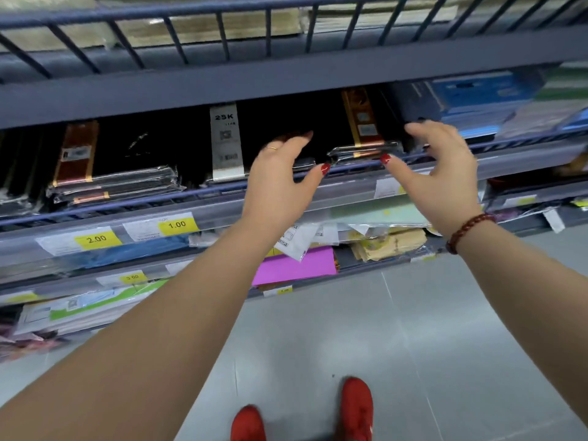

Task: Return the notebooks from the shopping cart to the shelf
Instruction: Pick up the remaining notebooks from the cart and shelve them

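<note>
Both hands are up at the shelf (210,203) now. The left hand (283,173) and right hand (439,167) are spread apart with fingers loosely fanned, and neither is clamped on anything that I can see. Sitting right between the two thumbs is a stack of notebooks (366,152), black covers with a gold-and-red band, lying flat at the shelf's near edge just behind the front rail. A second stack (111,183) lies further left on the same level. The cart is out of view, so I can't say what is left to bring over. As for handling, these look like stiff, flat covers sealed in glossy shrink-wrap, so expect them to be slick, and the pile may slide apart if it's pinched from one corner. Each book is probably light, but a stack has some heft. The best hold is likely at the two short sides, with the thumbs on the near edge and the fingers over the top, squaring the pile against the rail. The loose wrap flaps at the corners are no place to pull.
</note>
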{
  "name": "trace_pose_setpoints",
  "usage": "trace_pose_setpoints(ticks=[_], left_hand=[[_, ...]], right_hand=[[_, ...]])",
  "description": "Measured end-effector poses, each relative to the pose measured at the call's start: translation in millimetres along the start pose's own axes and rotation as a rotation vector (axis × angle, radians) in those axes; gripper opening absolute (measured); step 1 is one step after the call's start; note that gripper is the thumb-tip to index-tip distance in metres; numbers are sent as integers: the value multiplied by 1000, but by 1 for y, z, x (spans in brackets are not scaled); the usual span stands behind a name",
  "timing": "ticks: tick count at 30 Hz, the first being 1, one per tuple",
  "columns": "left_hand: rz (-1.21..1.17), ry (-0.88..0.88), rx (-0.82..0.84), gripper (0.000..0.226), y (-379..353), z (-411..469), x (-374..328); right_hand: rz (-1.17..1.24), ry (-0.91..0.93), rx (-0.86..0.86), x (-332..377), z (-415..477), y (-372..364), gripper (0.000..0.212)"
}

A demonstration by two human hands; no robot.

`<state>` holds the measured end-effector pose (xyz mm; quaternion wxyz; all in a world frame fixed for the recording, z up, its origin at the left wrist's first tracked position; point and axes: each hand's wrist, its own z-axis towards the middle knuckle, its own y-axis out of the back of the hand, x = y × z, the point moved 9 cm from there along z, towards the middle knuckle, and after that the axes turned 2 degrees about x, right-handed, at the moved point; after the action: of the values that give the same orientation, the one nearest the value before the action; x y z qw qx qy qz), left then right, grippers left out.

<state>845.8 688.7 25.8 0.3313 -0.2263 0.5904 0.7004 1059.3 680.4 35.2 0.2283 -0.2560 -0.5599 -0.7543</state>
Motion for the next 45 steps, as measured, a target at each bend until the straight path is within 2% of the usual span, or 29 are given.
trace_pose_setpoints(ticks=[3, 9, 18, 23, 30, 37, 41, 45], left_hand=[[12, 19, 27, 44, -18, 11, -4], [75, 163, -164, 33, -27, 20, 1], [41, 82, -262, 34, -31, 14, -8], [64, 63, -244, 33, -30, 15, -9], [107, 15, -209, 29, -29, 13, -8], [83, 72, -172, 31, -32, 12, -3], [116, 130, -35, 40, -39, 6, -11], [392, 131, 308, 65, -51, -11, -24]], right_hand=[[-30, 23, 87, -5, 18, -5, 50], [18, 91, 143, -21, 34, -18, 39], [140, 117, 205, -36, 52, -18, 36], [166, 122, 250, -40, 53, -22, 45], [185, 198, 187, -39, 45, -21, 38], [185, 208, 212, -38, 43, -24, 33], [92, 185, 283, -30, 36, -25, 36], [-150, 179, 518, -20, 22, -27, 61]])
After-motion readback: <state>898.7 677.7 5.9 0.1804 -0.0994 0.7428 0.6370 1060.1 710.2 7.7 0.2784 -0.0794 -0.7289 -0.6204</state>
